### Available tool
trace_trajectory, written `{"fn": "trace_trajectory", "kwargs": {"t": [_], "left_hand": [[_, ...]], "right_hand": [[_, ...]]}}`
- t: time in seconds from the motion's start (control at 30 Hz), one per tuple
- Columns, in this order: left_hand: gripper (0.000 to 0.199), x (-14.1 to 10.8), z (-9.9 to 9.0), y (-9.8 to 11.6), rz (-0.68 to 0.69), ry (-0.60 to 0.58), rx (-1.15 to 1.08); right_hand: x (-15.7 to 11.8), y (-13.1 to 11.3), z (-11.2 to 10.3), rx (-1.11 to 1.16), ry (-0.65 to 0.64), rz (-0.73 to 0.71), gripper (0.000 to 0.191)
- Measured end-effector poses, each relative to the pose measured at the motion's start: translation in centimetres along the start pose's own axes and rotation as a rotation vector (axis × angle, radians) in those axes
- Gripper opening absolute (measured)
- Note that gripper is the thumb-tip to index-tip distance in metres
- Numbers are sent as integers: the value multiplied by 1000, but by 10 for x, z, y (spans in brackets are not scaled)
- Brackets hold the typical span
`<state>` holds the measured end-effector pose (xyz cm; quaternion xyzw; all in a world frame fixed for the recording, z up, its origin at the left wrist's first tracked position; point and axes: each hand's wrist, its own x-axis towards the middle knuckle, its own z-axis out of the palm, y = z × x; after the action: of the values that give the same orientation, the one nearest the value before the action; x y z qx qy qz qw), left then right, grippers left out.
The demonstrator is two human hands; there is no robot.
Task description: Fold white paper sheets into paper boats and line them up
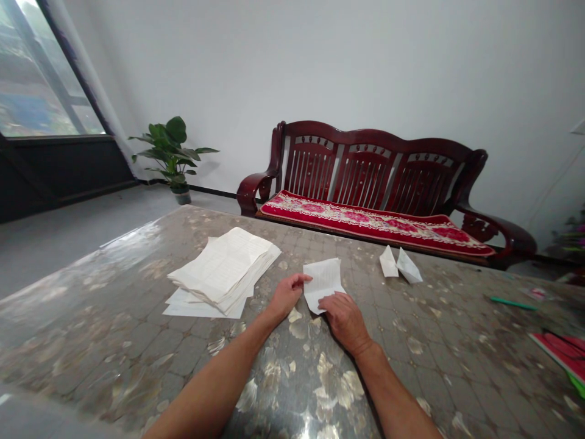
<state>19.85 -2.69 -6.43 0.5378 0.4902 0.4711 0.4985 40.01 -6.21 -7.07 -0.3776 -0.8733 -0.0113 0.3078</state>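
Observation:
A small sheet of lined white paper (pixel 323 275) lies in front of me on the table, with a crease running across it. My left hand (pixel 287 295) pinches its left edge between thumb and fingers. Curled fingers of my right hand (pixel 343 316) grip the lower right part of the same sheet; the fingertips are partly hidden. To the left rests an uneven stack of papers (pixel 223 265). Two folded paper pieces (pixel 388 262) with pointed tops stand side by side at the right, beyond my right hand.
A patterned, glossy cover lies over the table (pixel 292 378). At the right are a green pen (pixel 512 303) and a red book (pixel 560 349) with glasses on it. Behind the table stands a dark red wooden bench (pixel 361 171); a potted plant (pixel 173 152) is at the back left.

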Motion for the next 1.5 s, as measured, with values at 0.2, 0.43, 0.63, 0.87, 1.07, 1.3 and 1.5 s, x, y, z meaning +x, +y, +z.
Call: {"fn": "trace_trajectory", "kwargs": {"t": [0.2, 0.43, 0.63, 0.87, 1.07, 1.3, 1.5], "left_hand": [[47, 1, 0, -8, 25, 5, 161], [37, -2, -2, 0, 46, 66, 522], [36, -10, -1, 9, 98, 29, 744], [28, -20, -2, 20, 126, 10, 902], [16, -25, 4, 23, 105, 49, 962], [13, -25, 11, 25, 61, 73, 1044], [14, -24, 11, 29, 19, 54, 1041]], "right_hand": [[1, -1, -1, -8, -14, 37, 17], [9, -5, -4, -206, -60, 424, 26], [20, -7, -4, -281, -189, 659, 24], [27, -11, -5, -331, -291, 719, 25], [30, -15, -8, -347, -307, 718, 25], [32, -16, -8, -329, -289, 719, 24], [33, -12, -13, -300, -284, 730, 44]]}}
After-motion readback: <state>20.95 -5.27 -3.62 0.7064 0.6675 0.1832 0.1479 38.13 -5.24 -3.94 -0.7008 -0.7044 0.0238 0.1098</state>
